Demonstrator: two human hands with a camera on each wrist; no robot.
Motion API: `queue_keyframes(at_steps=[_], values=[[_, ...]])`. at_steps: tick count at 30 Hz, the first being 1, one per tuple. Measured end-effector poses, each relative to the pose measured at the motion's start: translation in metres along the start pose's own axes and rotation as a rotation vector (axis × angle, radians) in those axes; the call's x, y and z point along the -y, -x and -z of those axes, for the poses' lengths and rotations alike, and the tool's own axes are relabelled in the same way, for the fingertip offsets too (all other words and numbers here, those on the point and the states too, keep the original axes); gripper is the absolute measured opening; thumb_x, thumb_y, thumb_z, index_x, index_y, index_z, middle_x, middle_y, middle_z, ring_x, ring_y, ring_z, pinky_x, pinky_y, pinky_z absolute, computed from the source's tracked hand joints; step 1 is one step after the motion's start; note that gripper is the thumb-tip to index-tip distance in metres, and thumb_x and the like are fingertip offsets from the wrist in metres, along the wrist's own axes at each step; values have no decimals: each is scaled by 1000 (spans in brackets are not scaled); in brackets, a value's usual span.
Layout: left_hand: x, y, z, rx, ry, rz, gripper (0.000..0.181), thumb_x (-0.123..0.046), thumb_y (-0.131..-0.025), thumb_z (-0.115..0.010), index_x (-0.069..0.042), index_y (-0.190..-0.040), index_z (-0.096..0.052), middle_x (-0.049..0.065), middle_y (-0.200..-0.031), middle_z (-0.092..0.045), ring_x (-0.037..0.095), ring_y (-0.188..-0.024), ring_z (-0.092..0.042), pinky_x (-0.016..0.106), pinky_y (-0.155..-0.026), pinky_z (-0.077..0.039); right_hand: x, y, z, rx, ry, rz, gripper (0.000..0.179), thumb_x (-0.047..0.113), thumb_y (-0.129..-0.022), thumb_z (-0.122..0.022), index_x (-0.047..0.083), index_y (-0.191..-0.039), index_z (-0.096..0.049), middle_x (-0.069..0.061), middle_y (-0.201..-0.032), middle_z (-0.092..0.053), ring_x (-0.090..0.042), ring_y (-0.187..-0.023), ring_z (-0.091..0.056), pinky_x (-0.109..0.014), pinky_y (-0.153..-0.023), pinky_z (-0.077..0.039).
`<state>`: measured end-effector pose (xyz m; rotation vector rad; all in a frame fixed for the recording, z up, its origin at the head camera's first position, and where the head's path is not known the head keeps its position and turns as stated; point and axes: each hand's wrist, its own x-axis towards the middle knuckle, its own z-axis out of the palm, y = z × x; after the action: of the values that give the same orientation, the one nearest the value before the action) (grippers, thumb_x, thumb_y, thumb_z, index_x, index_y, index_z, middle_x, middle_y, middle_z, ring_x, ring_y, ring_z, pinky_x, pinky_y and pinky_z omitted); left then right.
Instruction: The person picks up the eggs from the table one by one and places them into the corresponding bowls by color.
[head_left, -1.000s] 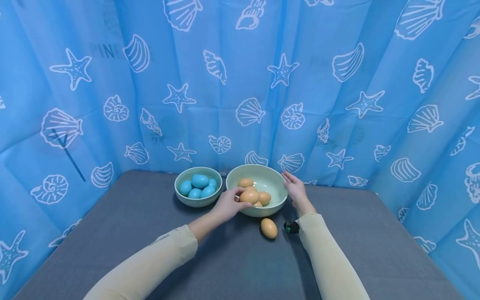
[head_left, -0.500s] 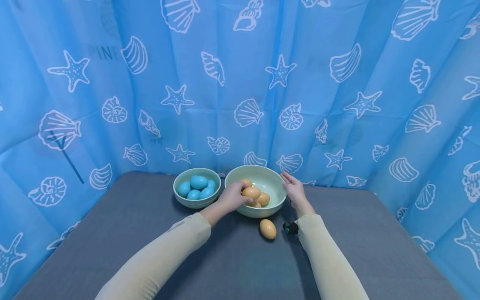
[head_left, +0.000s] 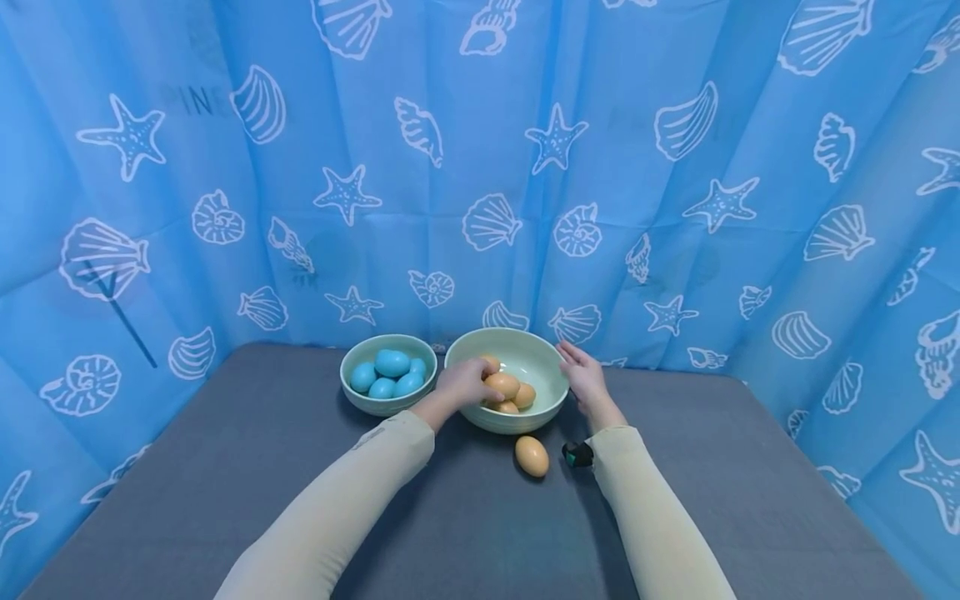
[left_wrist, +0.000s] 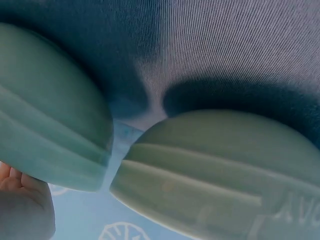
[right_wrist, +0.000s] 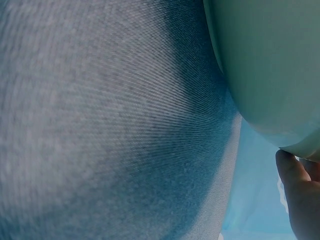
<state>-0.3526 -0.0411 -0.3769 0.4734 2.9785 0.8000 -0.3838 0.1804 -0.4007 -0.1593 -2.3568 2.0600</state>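
Inside the large pale-green bowl (head_left: 551, 392), my left hand (head_left: 463, 383) pinches a brown egg (head_left: 504, 384) between thumb and fingers. Several other brown eggs lie around and under it, partly covered by the hand. With fingers extended, my right hand (head_left: 587, 379) touches the bowl's right rim; in the right wrist view its fingertips (right_wrist: 286, 156) meet the rim. One brown egg (head_left: 532, 457) lies on the table in front of the bowl. In the left wrist view the left hand (left_wrist: 25, 207) shows at the large bowl's edge, and its egg is hidden.
Left of the large bowl stands a smaller green bowl (head_left: 375, 407) holding several blue eggs (head_left: 392, 363). A small black device (head_left: 577, 454) sits by the right cuff. A blue shell-print curtain (head_left: 450, 167) rises behind the grey table (head_left: 465, 533).
My left hand has moved right and farther into the large bowl with its egg, its forearm following. The right hand has stayed at the rim. The head view has shifted slightly.
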Motion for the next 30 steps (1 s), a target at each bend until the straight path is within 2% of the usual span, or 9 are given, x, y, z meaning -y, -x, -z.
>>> queue_keyframes(at_steps=[4, 11, 18, 26, 30], values=[[-3, -4, 0, 9, -24, 43, 36, -36, -82, -78, -14, -110, -70, -2, -101, -67, 16, -85, -57, 37, -77, -45, 0, -1, 0, -6, -6, -2, 50, 1, -103, -38, 4, -152, -28, -13, -153, -33, -26, -142, -29, -40, -114, -26], [-8, -7, -6, 2, -72, 66, 46, -36, -79, -80, -18, -120, -68, -4, -118, -66, 17, -99, -60, 36, -85, -46, 0, -1, 0, -5, -7, -5, 50, 2, -104, -38, 5, -152, -28, -13, -154, -33, -26, -142, -29, -40, -114, -26], [-11, -10, -11, 22, -156, 112, 45, -41, -80, -79, -24, -120, -68, -3, -119, -65, 21, -102, -59, 37, -86, -45, -2, -2, -1, 0, -37, 14, 50, -1, -102, -38, 1, -152, -28, -15, -153, -34, -26, -141, -31, -38, -114, -28], [-13, -14, -12, 52, -131, 148, 46, -40, -80, -79, -26, -123, -68, -5, -122, -64, 21, -109, -57, 38, -93, -40, -4, -2, -1, -7, -19, 11, 50, 2, -103, -39, 4, -152, -29, -14, -153, -34, -26, -141, -31, -39, -114, -27], [-14, -18, -12, 88, -103, 175, 47, -38, -80, -80, -25, -124, -68, -5, -122, -64, 21, -104, -57, 37, -93, -40, -4, -2, -1, -22, -11, 10, 50, 2, -103, -40, 4, -152, -31, -13, -153, -35, -26, -141, -32, -39, -114, -28]])
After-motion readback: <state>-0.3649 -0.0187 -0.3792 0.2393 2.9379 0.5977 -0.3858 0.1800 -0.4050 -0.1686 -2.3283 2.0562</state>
